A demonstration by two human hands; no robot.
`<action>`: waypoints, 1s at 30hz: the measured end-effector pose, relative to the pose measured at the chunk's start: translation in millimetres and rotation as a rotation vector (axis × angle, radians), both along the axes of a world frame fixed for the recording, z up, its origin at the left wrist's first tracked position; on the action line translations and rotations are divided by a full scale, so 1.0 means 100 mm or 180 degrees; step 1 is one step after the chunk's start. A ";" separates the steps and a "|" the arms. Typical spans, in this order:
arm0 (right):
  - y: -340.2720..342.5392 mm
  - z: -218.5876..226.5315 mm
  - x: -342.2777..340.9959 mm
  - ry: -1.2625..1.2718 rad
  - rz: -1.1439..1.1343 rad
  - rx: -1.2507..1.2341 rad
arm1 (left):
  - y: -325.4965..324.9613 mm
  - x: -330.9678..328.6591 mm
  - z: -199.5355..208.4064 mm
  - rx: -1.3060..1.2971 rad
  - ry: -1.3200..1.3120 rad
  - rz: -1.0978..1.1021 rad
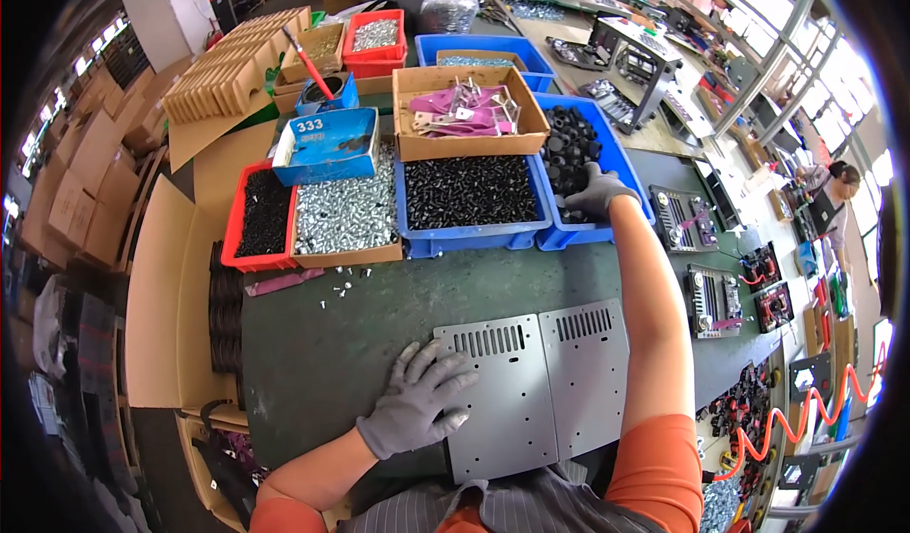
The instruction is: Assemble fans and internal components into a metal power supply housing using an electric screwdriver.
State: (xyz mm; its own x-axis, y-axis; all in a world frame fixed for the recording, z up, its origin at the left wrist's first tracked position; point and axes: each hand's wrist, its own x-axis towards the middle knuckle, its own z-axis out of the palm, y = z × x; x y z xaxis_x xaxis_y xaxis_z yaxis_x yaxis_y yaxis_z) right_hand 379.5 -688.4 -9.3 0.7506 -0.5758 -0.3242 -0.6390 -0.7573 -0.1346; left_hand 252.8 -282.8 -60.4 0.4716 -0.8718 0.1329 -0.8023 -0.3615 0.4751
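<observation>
My left hand [417,400], in a grey glove, lies with fingers spread on the left edge of a grey metal plate [502,391]. The plate has a row of slots and several small holes. A second slotted plate [586,372] lies against its right side. My right hand [601,195], also gloved, reaches into a blue bin [607,233] at the right. Black plastic knob-like parts [566,149] fill that bin. The right fingertips are down among the dark parts, so their grip is hidden.
Left of that bin are a blue bin of black screws [469,192], a box of silver screws [346,216] and a red bin [261,216]. A cardboard box of purple-handled parts [464,111] rests above. Loose screws [346,287] dot the green table. Assembled units [682,220] stand right.
</observation>
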 end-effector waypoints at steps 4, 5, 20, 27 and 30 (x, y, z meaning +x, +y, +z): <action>0.07 -0.02 0.05 -0.0079 0.0055 -0.0151 | 0.00 0.00 0.00 -0.0003 -0.0044 0.0016; 0.09 -0.03 0.06 -0.0168 0.0022 -0.0203 | 0.00 0.00 0.00 0.0018 -0.0031 0.0019; 0.11 0.01 0.00 -0.0194 0.0280 -0.0062 | 0.02 0.00 -0.06 -0.0033 -0.0132 -0.0034; -0.17 -0.21 -0.02 -0.1078 0.0348 -0.0022 | 0.03 0.01 -0.08 -0.0053 -0.0074 -0.0084; -0.24 -0.21 -0.08 -0.1465 0.0341 0.0259 | 0.04 0.00 -0.09 -0.0078 -0.0047 -0.0090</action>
